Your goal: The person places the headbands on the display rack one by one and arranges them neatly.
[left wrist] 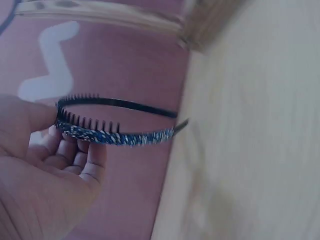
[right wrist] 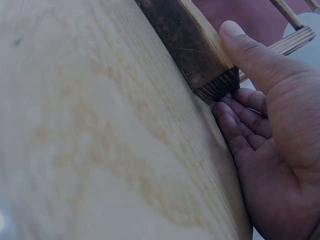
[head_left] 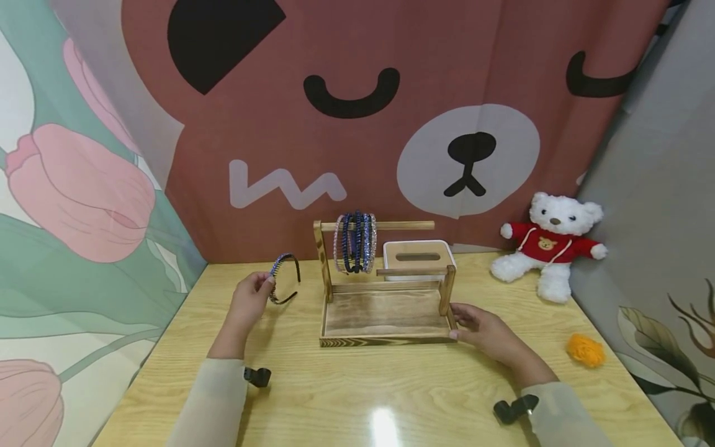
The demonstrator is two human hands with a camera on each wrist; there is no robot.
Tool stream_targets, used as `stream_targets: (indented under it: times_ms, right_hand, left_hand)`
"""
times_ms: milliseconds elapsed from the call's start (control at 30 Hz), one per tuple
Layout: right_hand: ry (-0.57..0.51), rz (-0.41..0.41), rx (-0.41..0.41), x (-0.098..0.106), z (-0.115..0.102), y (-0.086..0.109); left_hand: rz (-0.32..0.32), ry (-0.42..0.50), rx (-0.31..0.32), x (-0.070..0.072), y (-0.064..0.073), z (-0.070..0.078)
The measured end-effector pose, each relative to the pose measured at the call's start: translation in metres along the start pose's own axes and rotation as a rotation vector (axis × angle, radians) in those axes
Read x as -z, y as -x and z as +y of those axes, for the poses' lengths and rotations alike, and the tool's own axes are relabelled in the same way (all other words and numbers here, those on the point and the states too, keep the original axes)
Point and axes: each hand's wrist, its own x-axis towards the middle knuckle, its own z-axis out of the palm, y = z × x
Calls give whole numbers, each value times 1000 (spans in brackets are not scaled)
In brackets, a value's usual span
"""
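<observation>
My left hand [head_left: 247, 305] pinches a toothed headband [left wrist: 117, 138] between thumb and fingers, to the left of a wooden rack [head_left: 385, 341]. The headband is black inside with blue and silvery beading outside, and its two ends point away from the hand. Several more headbands [head_left: 358, 242], dark blue, pink and silvery, hang together on the rack's upper bar, near its left post. With thumb and curled fingers, my right hand [head_left: 485, 330] grips the front right corner of the rack's tray [right wrist: 185, 40]. The tray stands on the table.
Behind the rack stands a white tissue box [head_left: 447, 246] with a wooden top. A white teddy bear [head_left: 550, 245] in a red sweater sits at the back right. An orange ball of yarn [head_left: 585, 350] lies near the table's right edge. Printed curtains surround the table [head_left: 313, 397].
</observation>
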Motion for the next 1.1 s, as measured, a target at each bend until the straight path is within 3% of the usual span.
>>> stream_targets:
  times_ms: [100, 267, 400, 600, 700, 833, 967, 1100]
  right_hand:
    - [-2, -3, 6, 0, -1, 0]
    - [4, -1, 5, 0, -1, 0]
    - [21, 7, 2, 0, 1, -2]
    - [23, -2, -17, 1, 3, -3]
    - [24, -2, -24, 1, 3, -3]
    - [32, 5, -21, 0, 1, -3]
    - [34, 7, -23, 0, 0, -2]
    - [36, 6, -32, 0, 1, -1]
  left_hand:
    - [20, 191, 55, 1, 3, 11]
    - [29, 534, 90, 2, 8, 26]
    - [42, 686, 97, 2, 10, 33]
    - [27, 825, 68, 3, 18, 38]
    - [42, 879, 26, 3, 23, 43]
    - [122, 999, -83, 1, 27, 59]
    - [202, 1145, -220, 1, 32, 87]
    - [212, 1201, -326, 1, 37, 115]
